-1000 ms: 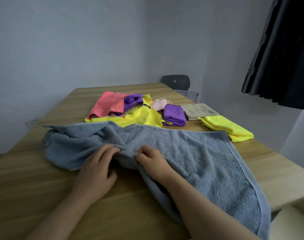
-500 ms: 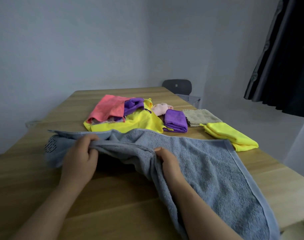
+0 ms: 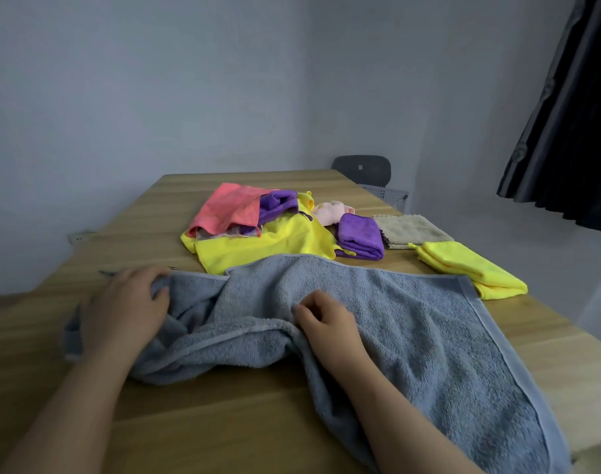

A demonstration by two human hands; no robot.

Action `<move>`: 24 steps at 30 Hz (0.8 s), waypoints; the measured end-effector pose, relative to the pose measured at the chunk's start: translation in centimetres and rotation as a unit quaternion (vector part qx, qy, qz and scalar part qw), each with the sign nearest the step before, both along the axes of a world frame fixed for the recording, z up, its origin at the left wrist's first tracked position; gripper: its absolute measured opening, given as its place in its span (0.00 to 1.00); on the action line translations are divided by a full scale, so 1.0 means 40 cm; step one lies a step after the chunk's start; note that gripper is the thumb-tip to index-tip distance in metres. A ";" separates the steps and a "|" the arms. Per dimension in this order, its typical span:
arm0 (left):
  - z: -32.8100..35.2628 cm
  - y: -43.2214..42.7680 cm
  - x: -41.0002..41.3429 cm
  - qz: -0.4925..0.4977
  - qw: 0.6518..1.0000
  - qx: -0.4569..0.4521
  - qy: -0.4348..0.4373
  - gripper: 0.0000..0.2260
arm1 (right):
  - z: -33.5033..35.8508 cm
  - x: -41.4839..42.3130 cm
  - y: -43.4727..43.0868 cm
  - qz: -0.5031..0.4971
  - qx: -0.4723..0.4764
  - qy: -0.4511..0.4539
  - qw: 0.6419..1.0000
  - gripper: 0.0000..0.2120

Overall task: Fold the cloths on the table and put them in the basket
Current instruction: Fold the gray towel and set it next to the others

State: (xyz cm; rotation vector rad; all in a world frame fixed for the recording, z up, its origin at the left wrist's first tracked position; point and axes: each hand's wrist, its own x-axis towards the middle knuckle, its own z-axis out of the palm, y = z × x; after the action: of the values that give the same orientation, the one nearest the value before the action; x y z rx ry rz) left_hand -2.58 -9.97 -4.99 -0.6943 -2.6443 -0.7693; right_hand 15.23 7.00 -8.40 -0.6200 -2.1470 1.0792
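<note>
Evidently, left hand [image 3: 124, 309] grips the towel [image 3: 411, 319] end and right hand [image 3: 326, 319] pinches mid-edge, likely to flatten it for folding.

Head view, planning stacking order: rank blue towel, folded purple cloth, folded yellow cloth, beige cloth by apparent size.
Blue towel, also nearest
Folded yellow cloth
Beige cloth and folded purple cloth look alike

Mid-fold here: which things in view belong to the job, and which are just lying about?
Job: grey towel, gripped by left hand and right hand; loose cloth pile; folded purple cloth; beige cloth; folded yellow cloth; perforated container, probably the basket.
Lying about: chair; curtain; wall socket.
</note>
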 end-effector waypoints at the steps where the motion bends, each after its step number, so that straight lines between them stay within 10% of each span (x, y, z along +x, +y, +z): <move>1: -0.009 -0.004 -0.014 0.031 0.998 -0.057 -0.020 0.15 | 0.003 0.000 0.000 0.001 0.001 0.000 1.000 0.08; 6: -0.047 -0.030 -0.061 0.082 0.966 -0.146 -0.199 0.30 | 0.008 0.006 -0.006 0.001 -0.012 -0.009 1.000 0.09; 13: -0.037 0.010 -0.022 0.053 0.995 0.079 -0.042 0.18 | 0.017 -0.013 -0.020 -0.003 0.046 -0.127 0.991 0.04; 17: 0.016 0.039 0.074 -0.217 0.945 0.243 0.037 0.19 | 0.031 -0.033 -0.012 0.004 0.049 -0.183 0.982 0.09; 22: 0.004 0.056 0.078 -0.088 0.953 0.189 0.221 0.15 | 0.017 -0.025 -0.016 -0.020 0.084 -0.161 0.983 0.09; 24: -0.024 0.066 0.049 -0.073 0.979 0.146 0.124 0.18 | 0.013 -0.022 -0.015 -0.019 0.076 -0.151 0.985 0.09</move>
State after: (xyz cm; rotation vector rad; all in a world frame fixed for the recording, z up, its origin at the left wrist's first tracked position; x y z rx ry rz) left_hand -0.63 -7.33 -5.95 -0.8455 -2.2172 -1.0122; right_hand 14.34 6.38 -7.87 -0.7914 -2.4377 0.8331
